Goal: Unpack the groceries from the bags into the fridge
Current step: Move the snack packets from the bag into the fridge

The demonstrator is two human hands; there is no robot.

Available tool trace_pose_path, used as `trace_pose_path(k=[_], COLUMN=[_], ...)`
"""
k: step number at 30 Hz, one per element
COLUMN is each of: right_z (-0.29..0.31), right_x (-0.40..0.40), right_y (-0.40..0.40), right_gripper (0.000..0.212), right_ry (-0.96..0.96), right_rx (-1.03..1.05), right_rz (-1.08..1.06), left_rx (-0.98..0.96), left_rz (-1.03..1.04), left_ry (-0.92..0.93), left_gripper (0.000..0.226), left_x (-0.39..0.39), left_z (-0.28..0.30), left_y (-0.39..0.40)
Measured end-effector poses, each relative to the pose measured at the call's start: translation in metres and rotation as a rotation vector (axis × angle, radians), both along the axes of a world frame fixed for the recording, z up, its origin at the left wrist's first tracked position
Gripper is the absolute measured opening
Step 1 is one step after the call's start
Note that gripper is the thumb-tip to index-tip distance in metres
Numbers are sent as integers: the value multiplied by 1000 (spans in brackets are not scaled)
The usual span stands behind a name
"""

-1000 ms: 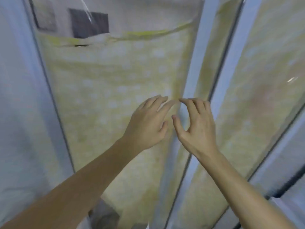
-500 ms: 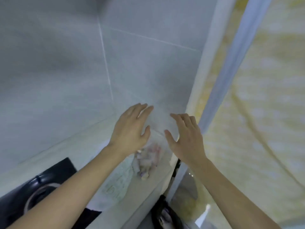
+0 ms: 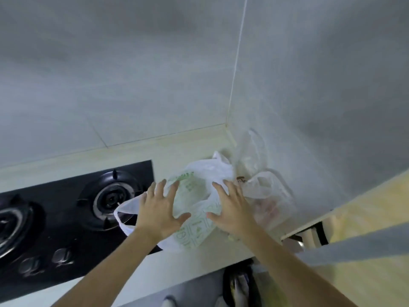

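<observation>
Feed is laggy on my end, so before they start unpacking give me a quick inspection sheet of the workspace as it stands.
Surface: pale countertop in a tiled corner, black gas hob set into it.
Job's things: white bag with green print beside the hob, one handle lying over its edge; clear bag to its right with pinkish contents, too blurred to name.
Clutter: nothing seen.
Hands: left hand and right hand both spread open over the white bag, gripping nothing.
Cables: nothing seen.
Surroundings: grey tiled walls; yellow patterned panel on the right.
</observation>
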State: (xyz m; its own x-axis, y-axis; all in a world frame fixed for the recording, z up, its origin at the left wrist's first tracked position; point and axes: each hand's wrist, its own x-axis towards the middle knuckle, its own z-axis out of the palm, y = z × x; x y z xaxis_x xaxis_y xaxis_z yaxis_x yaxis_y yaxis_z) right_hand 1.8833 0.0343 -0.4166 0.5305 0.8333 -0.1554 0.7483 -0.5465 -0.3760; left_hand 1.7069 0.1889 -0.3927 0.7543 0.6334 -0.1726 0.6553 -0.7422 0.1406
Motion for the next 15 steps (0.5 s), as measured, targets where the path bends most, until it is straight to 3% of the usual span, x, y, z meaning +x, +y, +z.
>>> trace_pose_path(k=[4,7,15], right_z=[-50,-85,-164], right_x=[-16,-24,23], right_y=[9,24,113], right_gripper=[110,113,116], right_ry=[49,22,-91], right_rx=[-174,-245,-211], right_rz=[104,130,113], left_rx=[-126,-163,-22], left_rz=[91,75,-65], left_ry=[239,246,101], left_gripper=[134,145,122], left_x=[-12,-13,29], left_z=[-67,-111,-184], left_y=[-19,-23,77])
